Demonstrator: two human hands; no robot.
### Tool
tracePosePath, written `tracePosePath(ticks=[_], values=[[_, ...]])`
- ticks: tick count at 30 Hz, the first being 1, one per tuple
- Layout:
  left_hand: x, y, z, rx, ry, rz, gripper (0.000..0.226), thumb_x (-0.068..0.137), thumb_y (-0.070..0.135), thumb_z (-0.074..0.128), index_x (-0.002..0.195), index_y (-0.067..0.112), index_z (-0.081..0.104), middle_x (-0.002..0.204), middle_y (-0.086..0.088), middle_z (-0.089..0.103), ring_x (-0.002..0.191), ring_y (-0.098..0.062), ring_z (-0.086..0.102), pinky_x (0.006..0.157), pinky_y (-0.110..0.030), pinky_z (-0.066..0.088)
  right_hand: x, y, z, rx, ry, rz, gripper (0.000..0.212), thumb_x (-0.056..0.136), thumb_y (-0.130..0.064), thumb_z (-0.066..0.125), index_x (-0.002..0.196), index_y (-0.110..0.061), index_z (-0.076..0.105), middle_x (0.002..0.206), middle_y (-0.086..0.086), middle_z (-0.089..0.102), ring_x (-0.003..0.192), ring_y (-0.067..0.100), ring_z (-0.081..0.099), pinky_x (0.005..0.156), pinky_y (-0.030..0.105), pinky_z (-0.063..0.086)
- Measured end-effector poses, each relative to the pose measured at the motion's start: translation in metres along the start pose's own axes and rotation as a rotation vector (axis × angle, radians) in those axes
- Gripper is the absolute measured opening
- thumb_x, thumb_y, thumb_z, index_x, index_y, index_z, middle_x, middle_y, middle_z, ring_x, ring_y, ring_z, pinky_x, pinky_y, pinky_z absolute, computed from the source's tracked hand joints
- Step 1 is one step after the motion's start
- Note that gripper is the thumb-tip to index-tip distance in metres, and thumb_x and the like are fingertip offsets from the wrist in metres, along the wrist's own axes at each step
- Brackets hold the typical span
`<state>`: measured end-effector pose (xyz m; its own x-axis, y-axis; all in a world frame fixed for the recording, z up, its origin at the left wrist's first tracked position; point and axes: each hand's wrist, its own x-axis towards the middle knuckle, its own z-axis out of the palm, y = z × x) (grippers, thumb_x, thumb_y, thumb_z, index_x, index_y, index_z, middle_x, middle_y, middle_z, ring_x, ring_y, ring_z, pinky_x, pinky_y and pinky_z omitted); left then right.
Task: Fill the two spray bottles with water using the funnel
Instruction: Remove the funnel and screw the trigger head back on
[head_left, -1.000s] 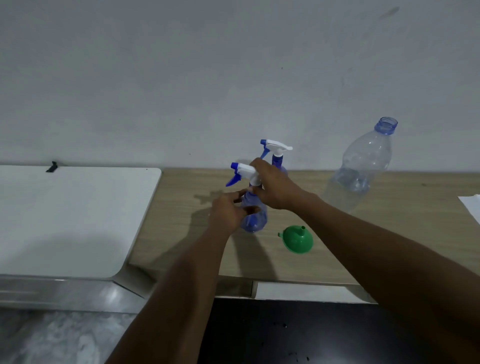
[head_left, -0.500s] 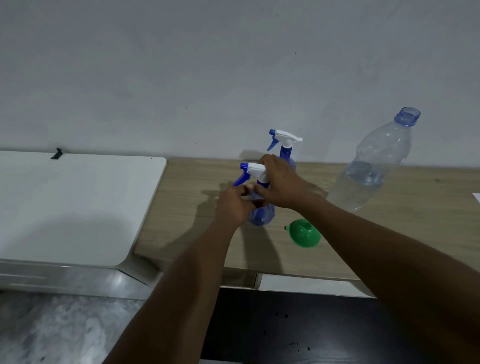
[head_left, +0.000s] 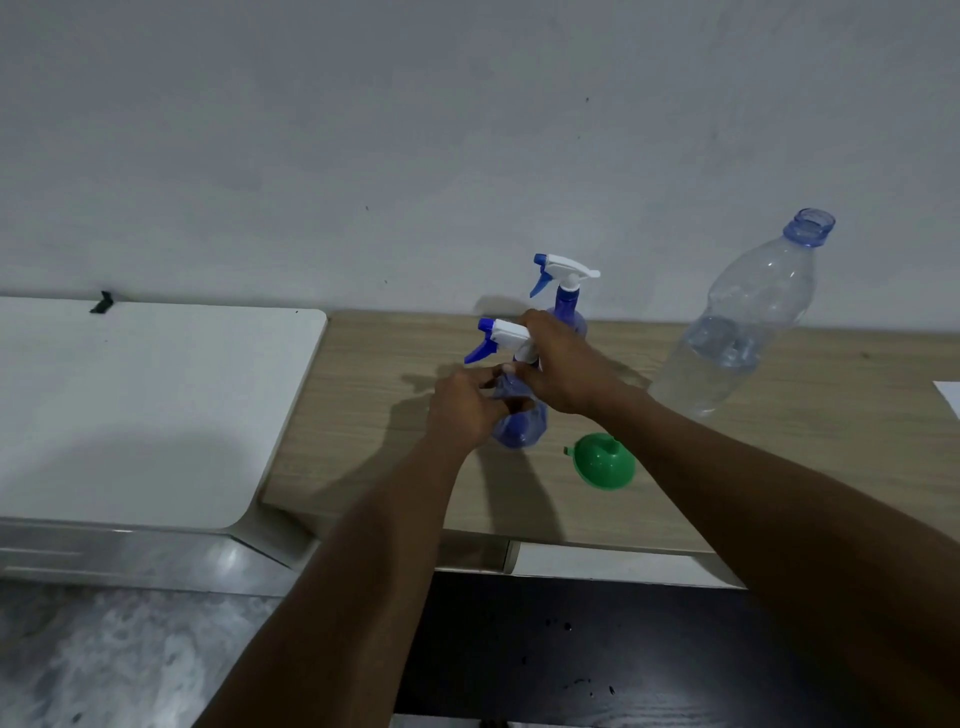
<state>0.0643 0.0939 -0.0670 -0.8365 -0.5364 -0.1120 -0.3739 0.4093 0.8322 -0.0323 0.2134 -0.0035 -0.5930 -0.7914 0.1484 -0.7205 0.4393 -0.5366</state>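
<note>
Head view, left hand: the left hand (head_left: 465, 410) has its grip curled round the blue body of the near spray bottle (head_left: 519, 428), steadying it on the bench (head_left: 374, 415)
Head view, right hand: the right hand (head_left: 563, 364) has its grip closed round the neck just under the white trigger head (head_left: 506, 335); this looks like the unscrewing step, though I cannot tell whether the collar is loose
Task's things: the near spray bottle stands between the two hands; the far spray bottle (head_left: 569, 306) is upright behind it by the wall (head_left: 467, 156), head on; the green funnel (head_left: 605, 462) lies on the bench just right of the near one, touched by neither hand; the water bottle (head_left: 737, 332) stands uncapped and partly full, well to the right
Risk, twist: the light, seemingly empty bottle may spin or tip if the left grip slackens as the right turns
Risk, elbow room: the right forearm passes above the funnel and near the open water bottle, so a careless sweep could knock either, spilling water
Risk, dip tube: lifted out crooked, the head's tube could drag the bottle over
Surface: pale wood-grain bench, flat and dry-looking, butting against a white tabletop (head_left: 145, 405) at left
Room: plain grey-white wall behind, mottled floor (head_left: 104, 665) below left, dim light
</note>
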Motion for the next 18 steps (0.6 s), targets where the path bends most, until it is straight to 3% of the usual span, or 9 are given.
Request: tracePosePath(ticks=[4, 9, 13, 15, 18], values=[[0.0011, -0.0035, 0.0031, -0.018, 0.007, -0.030, 0.064, 0.062, 0.050, 0.089, 0.117, 0.023, 0.072, 0.111, 0.004, 0.074, 0.103, -0.015, 0.068, 0.095, -0.042, 0.055, 0.0012, 0.0036, 0.0019, -0.047, 0.036, -0.012, 0.043, 0.082, -0.023, 0.073, 0.117, -0.012, 0.049, 0.107, 0.006, 0.055, 0.093, 0.020, 0.052, 0.078, 0.035, 0.050], [0.0014, -0.0033, 0.0026, -0.054, -0.026, -0.040, 0.061, 0.063, 0.048, 0.089, 0.118, 0.024, 0.072, 0.109, 0.003, 0.075, 0.103, -0.017, 0.068, 0.096, -0.042, 0.054, 0.0000, 0.0021, 0.0002, 0.010, -0.020, 0.014, 0.037, 0.087, -0.013, 0.069, 0.118, -0.011, 0.049, 0.110, 0.008, 0.058, 0.095, 0.022, 0.058, 0.082, 0.039, 0.054], [0.0013, -0.0081, 0.0040, -0.062, -0.015, -0.067, 0.060, 0.058, 0.053, 0.089, 0.109, 0.025, 0.074, 0.104, 0.005, 0.075, 0.099, -0.016, 0.069, 0.093, -0.044, 0.056, 0.0007, 0.0037, 0.0026, -0.032, 0.033, -0.001, 0.046, 0.082, -0.025, 0.076, 0.117, -0.013, 0.049, 0.108, 0.003, 0.054, 0.093, 0.018, 0.052, 0.078, 0.032, 0.048], [0.0019, -0.0083, 0.0031, -0.067, -0.027, -0.057, 0.066, 0.055, 0.059, 0.087, 0.111, 0.026, 0.073, 0.103, 0.006, 0.075, 0.098, -0.016, 0.069, 0.094, -0.044, 0.055, 0.0011, 0.0041, -0.0024, 0.003, -0.025, -0.036, 0.049, 0.082, -0.019, 0.073, 0.123, -0.011, 0.048, 0.110, 0.003, 0.052, 0.095, 0.018, 0.051, 0.078, 0.029, 0.044], [0.0005, -0.0072, 0.0026, -0.098, -0.048, -0.046, 0.077, 0.049, 0.063, 0.085, 0.116, 0.027, 0.072, 0.106, 0.006, 0.075, 0.101, -0.016, 0.069, 0.094, -0.045, 0.055, 0.0010, 0.0034, -0.0025, 0.047, -0.054, 0.014, 0.041, 0.087, -0.013, 0.069, 0.122, -0.010, 0.048, 0.110, 0.007, 0.057, 0.094, 0.020, 0.057, 0.078, 0.032, 0.049]])
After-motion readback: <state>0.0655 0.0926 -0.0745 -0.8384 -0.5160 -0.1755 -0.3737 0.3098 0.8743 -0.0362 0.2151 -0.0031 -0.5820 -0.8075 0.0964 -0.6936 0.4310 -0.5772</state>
